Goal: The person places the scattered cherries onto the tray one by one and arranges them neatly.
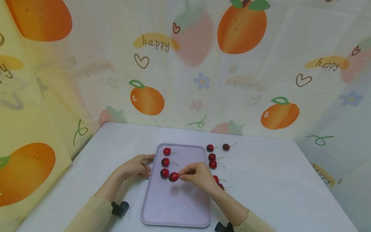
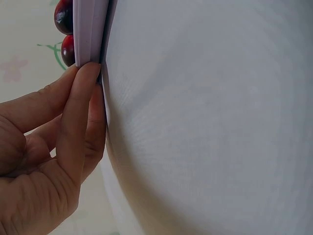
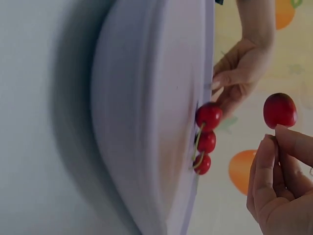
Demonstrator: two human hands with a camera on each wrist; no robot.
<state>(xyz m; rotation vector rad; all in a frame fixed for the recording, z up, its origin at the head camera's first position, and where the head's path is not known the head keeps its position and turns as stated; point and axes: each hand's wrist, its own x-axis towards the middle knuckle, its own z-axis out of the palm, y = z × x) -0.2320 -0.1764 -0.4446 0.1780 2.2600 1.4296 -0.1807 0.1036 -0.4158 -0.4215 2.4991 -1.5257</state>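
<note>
My right hand (image 1: 199, 175) pinches the stem of a dark red cherry (image 1: 173, 177). In the right wrist view this cherry (image 3: 279, 110) hangs above the tray surface, apart from it. On the lilac tray (image 1: 185, 206), three cherries lie in a column along the left side: a far one (image 1: 166, 151), a middle one (image 1: 165, 162) and a near one (image 1: 164, 173). The left hand (image 1: 134, 168) is at the tray's left edge; in the left wrist view its thumb and fingers (image 2: 87, 81) pinch the rim. Part of the held stem is hidden by fingertips.
Right of the tray, several stemmed cherries lie on the white tabletop, among them one at the back (image 1: 226, 147) and one by the tray edge (image 1: 213, 164). The right forearm partly covers the nearest ones (image 1: 221, 186). A fruit-patterned cloth (image 1: 179, 96) hangs behind the table.
</note>
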